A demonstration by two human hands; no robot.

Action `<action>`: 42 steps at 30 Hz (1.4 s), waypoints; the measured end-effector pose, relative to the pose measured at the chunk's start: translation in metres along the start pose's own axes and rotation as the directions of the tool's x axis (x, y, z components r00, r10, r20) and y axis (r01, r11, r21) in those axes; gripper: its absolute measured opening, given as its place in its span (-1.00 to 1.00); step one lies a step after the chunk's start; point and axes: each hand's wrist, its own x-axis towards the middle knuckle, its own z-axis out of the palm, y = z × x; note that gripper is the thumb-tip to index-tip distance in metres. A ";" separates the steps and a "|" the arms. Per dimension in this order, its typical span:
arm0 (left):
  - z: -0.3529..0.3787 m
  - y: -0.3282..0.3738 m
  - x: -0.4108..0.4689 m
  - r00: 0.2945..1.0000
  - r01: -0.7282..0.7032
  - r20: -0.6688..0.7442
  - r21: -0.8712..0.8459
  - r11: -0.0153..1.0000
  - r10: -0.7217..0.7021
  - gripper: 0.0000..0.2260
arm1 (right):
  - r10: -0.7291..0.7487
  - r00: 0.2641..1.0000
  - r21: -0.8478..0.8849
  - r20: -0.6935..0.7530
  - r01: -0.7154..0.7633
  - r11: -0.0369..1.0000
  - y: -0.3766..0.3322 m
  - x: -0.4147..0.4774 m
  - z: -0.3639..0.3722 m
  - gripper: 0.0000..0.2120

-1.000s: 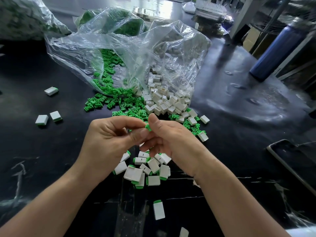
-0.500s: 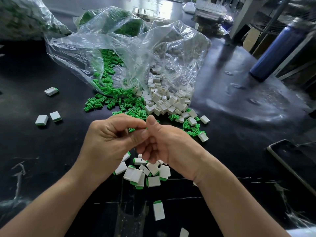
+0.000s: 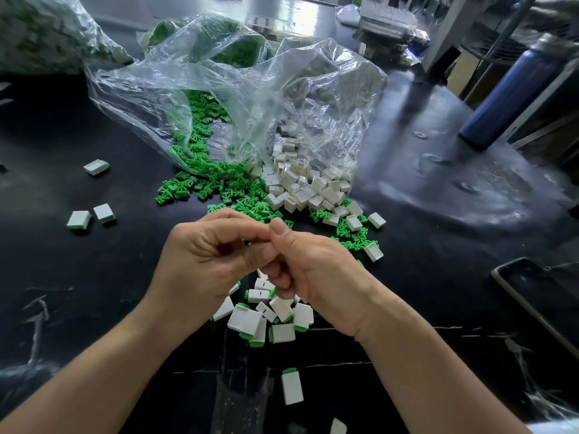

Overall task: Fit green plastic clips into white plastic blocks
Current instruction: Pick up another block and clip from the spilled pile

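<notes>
Left hand [image 3: 203, 261] & right hand [image 3: 310, 267] are pressed together, fingers curled; contents can't be told. Boxy blocks [image 3: 300, 189], T-shaped clips [image 3: 225, 183] are heaped on glossy counter [image 3: 94, 277].

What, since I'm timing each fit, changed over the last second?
The right hand pressed its thumb down against the left hand, hiding the green plastic clip tip that showed between them. The pile of white plastic blocks and clear plastic bags stayed put.

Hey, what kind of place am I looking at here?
Probably a small assembly workshop: clear plastic bags spill loose green plastic clips and white plastic blocks in bulk onto a black worktable.
</notes>
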 end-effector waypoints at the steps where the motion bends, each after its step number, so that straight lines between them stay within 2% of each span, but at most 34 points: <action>1: 0.000 -0.001 0.000 1.000 -0.004 0.001 -0.001 1.000 0.004 -0.85 | 0.001 1.000 -0.006 -0.010 -0.001 1.000 0.001 0.000 0.001 -0.68; 7: 0.003 0.001 0.000 1.000 -0.026 0.014 -0.002 1.000 0.026 -0.90 | 0.027 0.999 -0.003 -0.046 -0.027 1.000 0.001 0.001 0.002 -0.65; 16: 0.001 -0.001 0.000 0.999 -0.038 0.024 0.012 0.999 0.038 -0.79 | 0.014 0.997 0.011 -0.070 -0.014 1.000 0.002 0.000 0.006 -0.64; 23: 0.000 0.001 0.000 0.999 -0.046 0.016 0.024 0.999 0.046 -0.86 | -0.025 0.998 0.008 -0.061 0.026 1.000 0.006 0.002 0.005 -0.61; 29: 0.002 0.002 0.000 1.000 0.008 -0.013 -0.058 0.998 -0.009 -0.89 | -0.014 1.000 0.006 0.005 0.014 1.000 0.003 0.005 -0.002 -0.64; 34: -0.001 0.001 0.001 0.996 0.080 -0.022 -0.041 0.996 -0.081 -0.88 | -0.039 0.998 0.021 0.043 0.038 0.999 0.001 0.004 -0.005 -0.77; 42: -0.003 0.004 0.001 0.988 0.153 -0.019 -0.063 0.986 -0.155 -0.85 | -0.030 0.999 0.007 0.023 0.030 1.000 -0.002 0.002 -0.004 -0.70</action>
